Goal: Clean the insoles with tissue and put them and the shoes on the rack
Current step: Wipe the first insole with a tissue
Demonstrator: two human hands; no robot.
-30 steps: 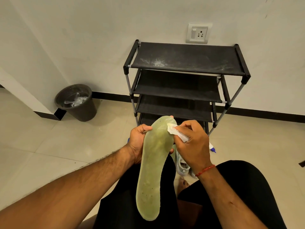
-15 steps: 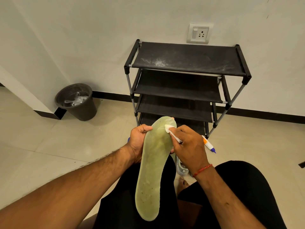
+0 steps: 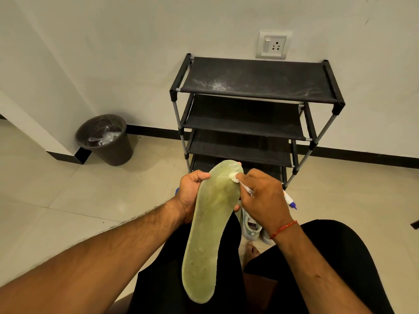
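Tiled floor [image 3: 68, 200], pale; white wall [image 3: 113, 53] behind, socket plate [image 3: 273, 44] above the rack.

Head view, only view available:
- Black rack [image 3: 254, 80] stands against the wall, four shelves, white dusty smears on the top one.
- Dark bin [image 3: 106, 141] sits left of the rack at the wall corner, clear plastic inside.
- Your left grip [image 3: 190, 191] holds the green insole [image 3: 208, 223] near its toe end, thumb on the left edge, fingers behind it.
- The insole's toe end points up toward the rack and its heel end hangs over your lap. Dark specks show near the heel.
- Your right grip [image 3: 265, 200] pinches a white tissue [image 3: 234, 177], pressed against the insole's toe area at the right edge.
- You wear a red thread [image 3: 284, 228] on the right wrist.
- White shoes [image 3: 251, 225] stand on the floor between your knees and the rack, partly hidden by your right wrist.
- A white tube with a blue cap [image 3: 290, 200] lies on the floor near the rack's right front leg, partly hidden behind your right grip.
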